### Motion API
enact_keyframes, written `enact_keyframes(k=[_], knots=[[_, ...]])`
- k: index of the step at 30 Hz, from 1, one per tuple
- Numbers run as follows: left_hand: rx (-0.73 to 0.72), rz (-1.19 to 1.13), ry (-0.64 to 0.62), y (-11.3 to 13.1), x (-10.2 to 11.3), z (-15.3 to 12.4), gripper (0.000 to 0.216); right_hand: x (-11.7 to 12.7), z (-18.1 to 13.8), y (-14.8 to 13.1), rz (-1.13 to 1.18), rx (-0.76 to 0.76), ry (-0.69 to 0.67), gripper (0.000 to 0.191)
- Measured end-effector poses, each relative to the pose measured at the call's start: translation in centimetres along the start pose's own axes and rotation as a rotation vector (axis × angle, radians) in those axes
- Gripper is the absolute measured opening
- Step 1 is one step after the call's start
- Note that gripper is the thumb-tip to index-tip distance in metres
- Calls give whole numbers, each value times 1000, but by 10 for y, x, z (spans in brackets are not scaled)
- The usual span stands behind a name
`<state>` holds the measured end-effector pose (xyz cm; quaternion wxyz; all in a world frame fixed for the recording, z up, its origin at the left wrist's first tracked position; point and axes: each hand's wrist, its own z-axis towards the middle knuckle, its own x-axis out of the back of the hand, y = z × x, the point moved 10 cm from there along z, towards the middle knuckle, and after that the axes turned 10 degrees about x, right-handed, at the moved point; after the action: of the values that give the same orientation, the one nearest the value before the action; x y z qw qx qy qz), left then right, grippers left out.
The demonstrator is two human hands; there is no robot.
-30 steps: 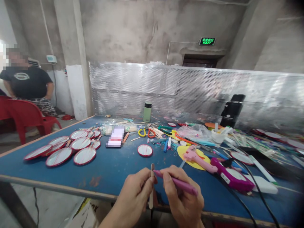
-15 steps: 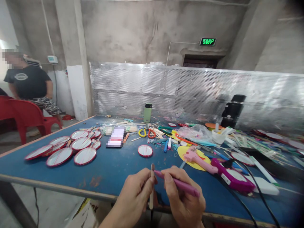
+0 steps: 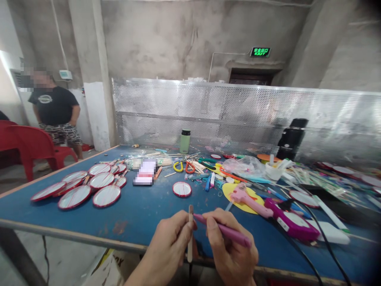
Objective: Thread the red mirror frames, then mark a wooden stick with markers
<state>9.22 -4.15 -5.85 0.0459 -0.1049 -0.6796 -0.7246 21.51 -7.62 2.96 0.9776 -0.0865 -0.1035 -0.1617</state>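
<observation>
My left hand [image 3: 174, 236] is closed around a flat wooden stick [image 3: 190, 248], held upright at the table's near edge. The stick's top end looks brownish. In my right hand [image 3: 230, 246] is a pink-purple pen [image 3: 235, 235], gripped as for writing, its tip pointing left at the upper part of the stick. Whether tip and stick touch I cannot tell. Beyond my hands lies a small round white disc with a red rim [image 3: 182, 189]. To the right, a pink glue gun [image 3: 247, 198] rests partly on a yellow disc [image 3: 229, 192].
Several red-rimmed discs [image 3: 74, 196] are heaped at the left, near a phone [image 3: 145, 171]. A green bottle [image 3: 185, 142] stands at the back. Pliers, pens and sticks clutter the right side. Black cables [image 3: 326, 238] cross the right edge. A person [image 3: 56, 107] stands beyond red chairs [image 3: 32, 145].
The person at the far left has shifted right and stands more upright. My hands, the stick and the pen are almost unmoved.
</observation>
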Motion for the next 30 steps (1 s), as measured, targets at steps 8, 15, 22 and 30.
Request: enact_keyframes(k=[8, 15, 22, 30], knots=[[23, -24, -1, -3, 0, -1, 38, 2, 0, 0, -13, 0, 24, 19], [-1, -42, -2, 1, 0, 0, 39, 2, 1, -2, -14, 11, 17, 19], [18, -35, -3, -1, -2, 0, 39, -3, 2, -2, -15, 24, -26, 19], [28, -40, -16, -3, -1, 0, 39, 2, 2, -2, -17, 12, 19, 19]])
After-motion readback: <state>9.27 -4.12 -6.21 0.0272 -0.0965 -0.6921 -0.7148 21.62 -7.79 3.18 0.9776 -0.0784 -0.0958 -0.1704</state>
